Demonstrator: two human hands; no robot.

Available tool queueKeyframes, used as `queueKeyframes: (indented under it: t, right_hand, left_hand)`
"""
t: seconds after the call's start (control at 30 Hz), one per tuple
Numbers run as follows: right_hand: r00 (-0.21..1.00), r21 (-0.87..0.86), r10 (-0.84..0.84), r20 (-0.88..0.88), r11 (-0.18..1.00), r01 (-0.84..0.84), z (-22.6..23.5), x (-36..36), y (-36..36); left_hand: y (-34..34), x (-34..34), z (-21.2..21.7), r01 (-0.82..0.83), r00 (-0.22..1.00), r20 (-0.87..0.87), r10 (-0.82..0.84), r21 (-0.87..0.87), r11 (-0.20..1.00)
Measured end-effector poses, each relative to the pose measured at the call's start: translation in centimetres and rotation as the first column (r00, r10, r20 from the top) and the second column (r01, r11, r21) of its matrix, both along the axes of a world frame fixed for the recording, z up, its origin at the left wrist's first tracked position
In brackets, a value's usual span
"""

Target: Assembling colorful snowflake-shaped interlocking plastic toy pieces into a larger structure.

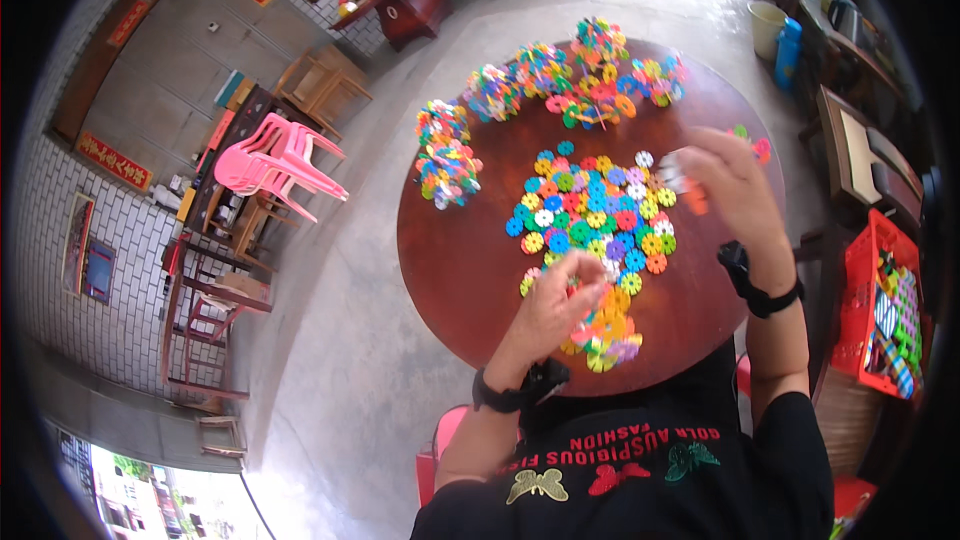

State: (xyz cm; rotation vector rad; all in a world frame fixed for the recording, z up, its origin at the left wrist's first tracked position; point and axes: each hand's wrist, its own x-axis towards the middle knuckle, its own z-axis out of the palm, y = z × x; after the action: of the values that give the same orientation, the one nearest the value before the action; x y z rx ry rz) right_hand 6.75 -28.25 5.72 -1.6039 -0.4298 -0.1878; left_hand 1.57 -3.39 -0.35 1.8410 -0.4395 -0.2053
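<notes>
- Room: concrete floor, tiled wall, stacked pink plastic chairs (280, 165) well to the left of the round brown surface (455, 260); red crate (880, 305) of mixed bits off its right edge.
- Surface is the landmark. Along its far rim sit built clusters of linked discs (570, 80), probably parked there to keep the near side free for working.
- At the surface's centre lies a flat loose spread of colourful snowflake discs (590, 215), single layer, likely so colours are easy to pick.
- Near edge of the surface: small joined piece (605, 335), touching the left hand.
- Left hand (555, 305) curled, fingers pinched on that joined piece, seemingly steadying it.
- Right hand (725, 180) raised over the surface's right side, blurred; closed around a few discs, orange one (695, 202) showing.
</notes>
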Motion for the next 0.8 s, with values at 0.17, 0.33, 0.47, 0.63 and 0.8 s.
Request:
queueKeyframes:
  t: [0.17, 0.33, 0.47, 0.63, 0.8]
  right_hand:
    - [0.915, -0.444, 0.159, 0.370, 0.896, 0.025, -3.8, 1.8, 4.5]
    - [0.944, -0.411, 0.208, 0.255, 0.907, -0.089, -5.1, 1.5, 5.5]
    - [0.931, -0.489, 0.270, 0.245, 0.864, -0.121, -4.9, 1.1, 5.6]
    - [0.877, -0.457, 0.281, 0.389, 0.886, -0.082, -4.9, 0.3, 6.2]
    - [0.849, -0.375, 0.267, 0.456, 0.923, -0.089, -4.4, 0.0, 6.2]
  left_hand:
    - [-1.4, 1.9, 1.0, -0.044, 0.998, 0.047, 0.047, -0.060, 0.997]
    - [-2.0, 2.4, 0.6, -0.096, 0.995, -0.047, 0.093, -0.059, 0.994]
    - [-1.5, 2.7, -1.5, -0.031, 0.999, 0.022, 0.033, -0.056, 0.998]
    - [-2.2, 1.4, -1.6, -0.083, 0.914, -0.388, -0.115, -0.459, 0.885]
    - [-2.0, 1.4, -1.9, -0.076, 0.926, -0.359, -0.120, -0.488, 0.870]
